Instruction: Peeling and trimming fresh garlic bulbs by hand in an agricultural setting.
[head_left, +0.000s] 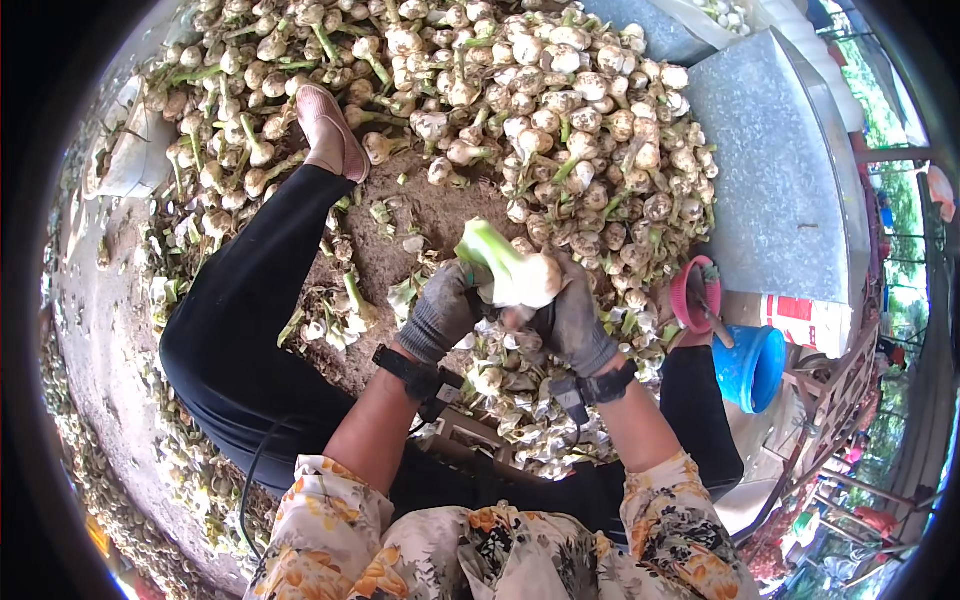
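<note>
My left hand (442, 307), in a grey knit glove, is closed around the green stem side of a large white garlic bulb (529, 281). At the bulb's other side my right hand (577, 319), gloved the same way, grips it, with the fingers partly hidden. Below the bulb, between the hands, is a blurred brownish patch that I cannot make out. Both wrists carry black straps with small devices. Ahead lies a big heap of garlic bulbs (555, 112) with cut stems. Peeled skins and trimmings (517, 405) cover the ground under my hands.
To the right stand a grey metal box (772, 172), a pink plastic basket (682, 300) with a wooden-handled tool in it, a blue bucket (750, 367) and a white-and-red container (806, 322). At the far left is a white bucket (139, 161). My legs lie bent on both sides.
</note>
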